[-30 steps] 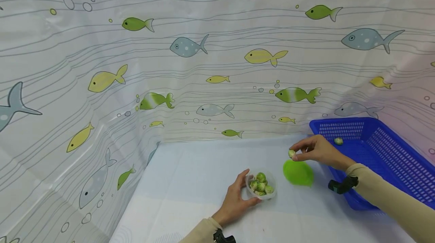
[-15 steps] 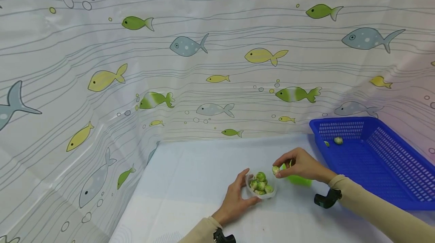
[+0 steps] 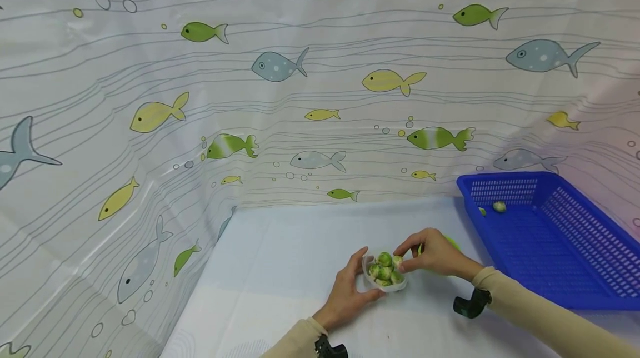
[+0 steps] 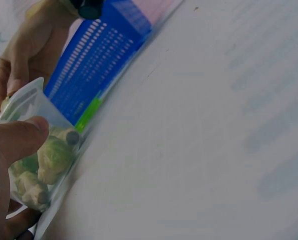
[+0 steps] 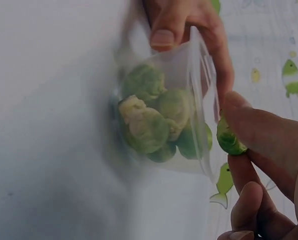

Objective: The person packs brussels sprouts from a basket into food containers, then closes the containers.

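Note:
A clear plastic tub point(image 3: 397, 287) holding several Brussels sprouts point(image 5: 144, 127) stands on the white table. My left hand point(image 3: 345, 291) grips it from the left, thumb at the near side and fingers round the far side. At the tub's right rim, my right hand point(image 3: 435, 255) pinches a single Brussels sprout point(image 5: 229, 137) between thumb and fingertips. Through the tub's wall in the left wrist view, more sprouts point(image 4: 54, 157) show below my thumb.
A large blue plastic basket point(image 3: 545, 252) stands on the right, with a sprout point(image 3: 499, 207) near its far left corner. Partly hidden behind my right hand lies a bright green lid-like piece point(image 3: 452, 242). A fish-patterned curtain point(image 3: 280, 174) closes off the back and left.
My right hand has moved left and toward me, from beside the basket to the tub's rim, carrying the Brussels sprout. My left hand has stayed on the tub.

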Action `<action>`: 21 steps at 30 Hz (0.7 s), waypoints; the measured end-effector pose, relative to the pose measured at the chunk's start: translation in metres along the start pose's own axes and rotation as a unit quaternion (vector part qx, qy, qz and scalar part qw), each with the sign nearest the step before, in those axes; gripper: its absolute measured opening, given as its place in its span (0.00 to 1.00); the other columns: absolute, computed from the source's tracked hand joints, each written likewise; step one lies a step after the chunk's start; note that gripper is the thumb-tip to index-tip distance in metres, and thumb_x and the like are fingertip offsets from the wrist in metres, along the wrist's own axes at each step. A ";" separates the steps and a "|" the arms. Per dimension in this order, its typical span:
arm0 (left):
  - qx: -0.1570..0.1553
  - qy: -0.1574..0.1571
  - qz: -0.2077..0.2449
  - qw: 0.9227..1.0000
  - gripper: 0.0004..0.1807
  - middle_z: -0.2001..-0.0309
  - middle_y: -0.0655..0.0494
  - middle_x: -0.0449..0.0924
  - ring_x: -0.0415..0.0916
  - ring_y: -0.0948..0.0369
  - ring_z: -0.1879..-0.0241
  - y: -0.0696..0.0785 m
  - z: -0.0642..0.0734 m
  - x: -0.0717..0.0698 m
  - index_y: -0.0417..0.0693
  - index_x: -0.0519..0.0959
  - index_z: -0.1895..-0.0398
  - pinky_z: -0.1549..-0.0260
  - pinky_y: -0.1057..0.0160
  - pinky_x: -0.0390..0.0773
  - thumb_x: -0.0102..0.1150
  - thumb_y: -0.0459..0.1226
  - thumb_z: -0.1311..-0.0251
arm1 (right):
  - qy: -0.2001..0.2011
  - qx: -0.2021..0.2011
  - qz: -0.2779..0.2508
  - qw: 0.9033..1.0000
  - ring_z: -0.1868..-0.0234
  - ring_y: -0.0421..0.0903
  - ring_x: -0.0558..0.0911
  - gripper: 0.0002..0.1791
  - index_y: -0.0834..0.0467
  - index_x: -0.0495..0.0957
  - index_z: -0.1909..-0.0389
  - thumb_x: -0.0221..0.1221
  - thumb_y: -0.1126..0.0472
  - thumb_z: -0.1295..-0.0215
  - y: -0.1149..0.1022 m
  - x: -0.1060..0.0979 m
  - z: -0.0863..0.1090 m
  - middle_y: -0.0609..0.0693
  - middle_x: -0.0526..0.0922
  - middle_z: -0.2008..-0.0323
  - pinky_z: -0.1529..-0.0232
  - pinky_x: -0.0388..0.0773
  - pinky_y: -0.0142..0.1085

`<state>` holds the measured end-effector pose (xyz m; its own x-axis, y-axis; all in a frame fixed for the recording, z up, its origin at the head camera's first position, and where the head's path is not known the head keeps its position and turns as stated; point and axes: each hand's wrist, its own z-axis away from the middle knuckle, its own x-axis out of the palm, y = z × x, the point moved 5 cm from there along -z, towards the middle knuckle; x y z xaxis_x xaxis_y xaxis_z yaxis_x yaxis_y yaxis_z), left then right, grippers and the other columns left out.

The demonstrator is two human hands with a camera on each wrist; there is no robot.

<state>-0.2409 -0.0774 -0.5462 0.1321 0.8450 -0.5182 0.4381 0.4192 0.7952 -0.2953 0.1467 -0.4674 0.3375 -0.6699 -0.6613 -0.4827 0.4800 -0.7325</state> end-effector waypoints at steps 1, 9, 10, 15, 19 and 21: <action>0.002 0.001 0.001 1.000 0.53 0.29 0.45 0.78 0.78 0.54 0.32 0.000 0.000 0.000 0.45 0.57 0.18 0.28 0.50 0.73 0.79 0.44 0.41 | 0.003 -0.001 0.008 1.000 0.71 0.36 0.78 0.15 0.49 0.94 0.60 0.82 0.52 0.49 0.000 0.001 0.000 0.38 0.91 0.64 0.70 0.75 0.31; 0.002 -0.001 0.004 1.000 0.53 0.29 0.46 0.78 0.78 0.53 0.31 0.002 -0.001 -0.001 0.43 0.57 0.18 0.28 0.50 0.73 0.79 0.45 0.41 | 0.014 -0.002 0.040 0.999 0.65 0.40 0.79 0.15 0.49 0.94 0.60 0.82 0.53 0.50 -0.004 0.008 0.002 0.42 0.89 0.65 0.65 0.75 0.31; 0.003 -0.001 0.004 1.000 0.53 0.29 0.46 0.78 0.78 0.53 0.31 0.002 -0.001 -0.001 0.43 0.57 0.18 0.28 0.50 0.73 0.79 0.45 0.41 | 0.013 0.001 0.043 0.999 0.65 0.41 0.79 0.15 0.49 0.94 0.60 0.82 0.53 0.50 -0.005 0.008 0.001 0.43 0.88 0.65 0.65 0.74 0.31; 0.001 -0.002 0.006 1.000 0.53 0.29 0.46 0.78 0.78 0.53 0.31 0.002 -0.001 -0.001 0.43 0.57 0.18 0.28 0.50 0.73 0.79 0.45 0.41 | 0.009 0.029 0.053 0.998 0.69 0.40 0.73 0.15 0.50 0.94 0.61 0.82 0.53 0.51 -0.005 0.010 0.000 0.48 0.86 0.66 0.69 0.69 0.31; 0.001 -0.003 0.007 1.000 0.54 0.29 0.47 0.78 0.78 0.54 0.32 0.001 -0.001 0.000 0.43 0.57 0.18 0.28 0.51 0.73 0.79 0.44 0.42 | -0.001 0.052 0.063 0.997 0.66 0.42 0.76 0.15 0.50 0.94 0.62 0.82 0.53 0.52 -0.002 0.012 -0.002 0.45 0.88 0.65 0.68 0.70 0.32; 0.002 -0.002 0.008 1.000 0.54 0.29 0.47 0.78 0.78 0.53 0.32 0.001 -0.001 0.000 0.43 0.57 0.18 0.28 0.51 0.73 0.79 0.44 0.42 | -0.007 0.065 0.065 0.996 0.62 0.45 0.78 0.15 0.50 0.94 0.62 0.82 0.52 0.52 -0.001 0.012 -0.003 0.43 0.89 0.63 0.65 0.72 0.34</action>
<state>-0.2418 -0.0769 -0.5452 0.1431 0.8497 -0.5075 0.4387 0.4052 0.8021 -0.2933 0.1363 -0.4743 0.2897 -0.5899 -0.7538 -0.4154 0.6320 -0.6542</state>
